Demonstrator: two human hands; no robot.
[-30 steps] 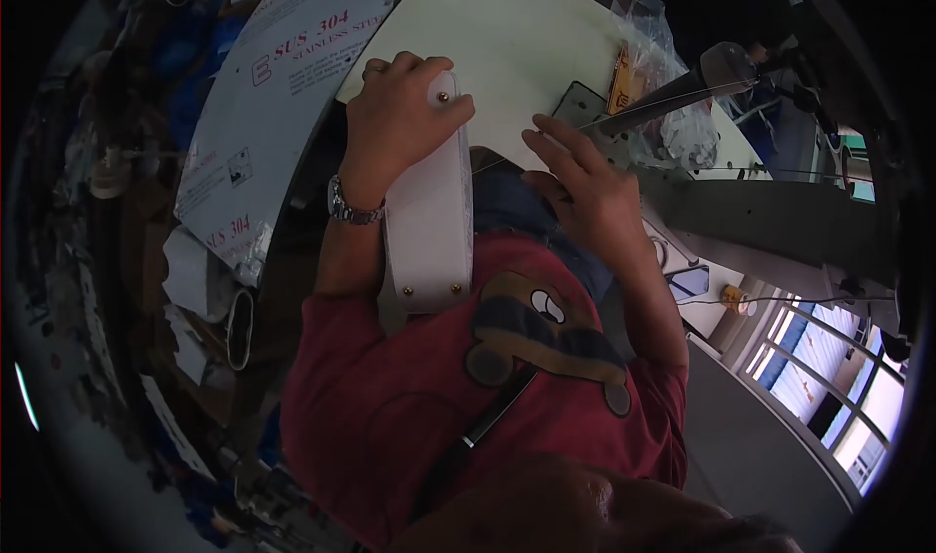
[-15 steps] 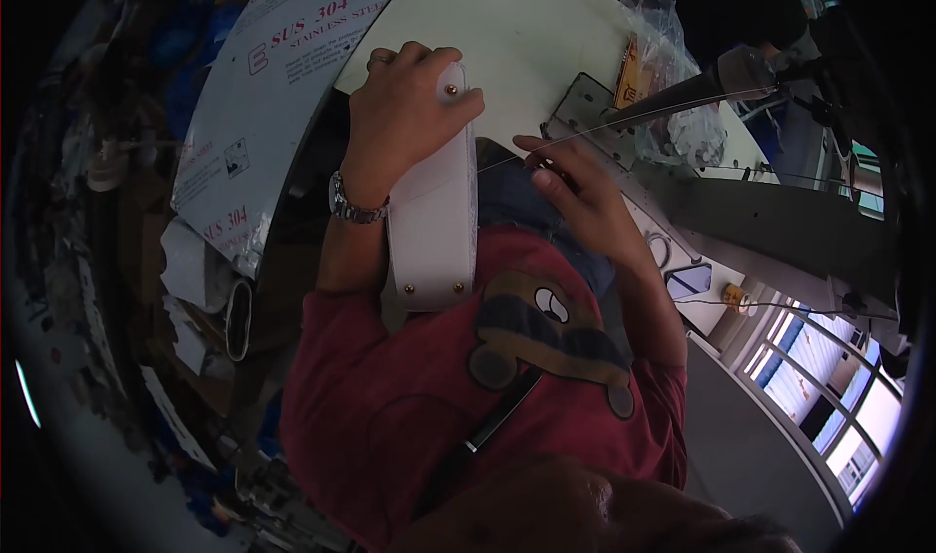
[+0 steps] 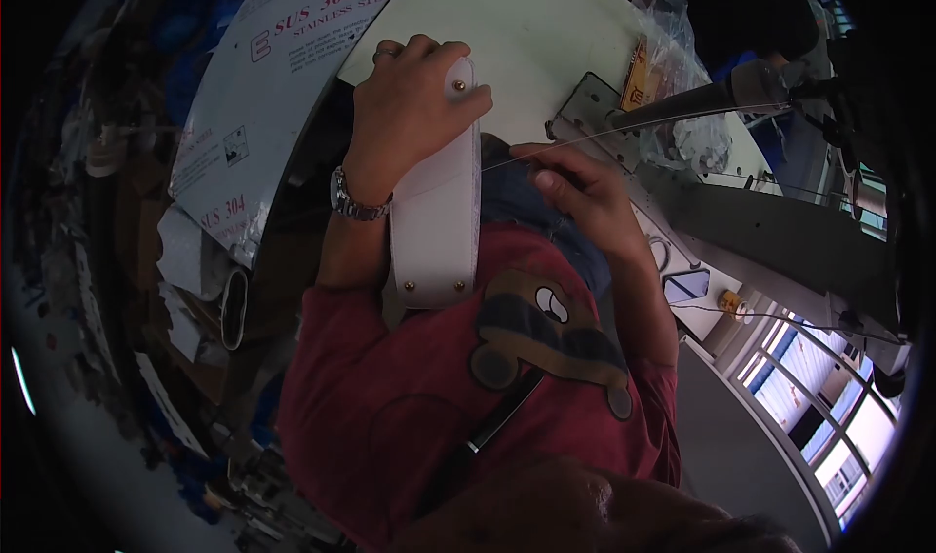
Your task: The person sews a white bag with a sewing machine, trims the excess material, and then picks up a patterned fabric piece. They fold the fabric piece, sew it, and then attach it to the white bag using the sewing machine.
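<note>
My left hand, with a metal watch on its wrist, is closed round the upper end of a white curved panel with brass-coloured studs. The panel's lower end rests against the red shirt. To the right, my right hand has its index finger reaching left and its thumb near the curled fingers; a small dark thing shows between them, too unclear to name. A thin pale thread runs from the panel past this index fingertip toward the upper right.
A pale tabletop lies ahead, with a clear plastic bag and a dark cylindrical machine arm at its right. Steel-marked sheeting is at the left. A phone lies at the right, near a window.
The index finger and thumb of my right hand have drawn closer together. The view has shifted slightly; my left hand keeps its hold on the panel.
</note>
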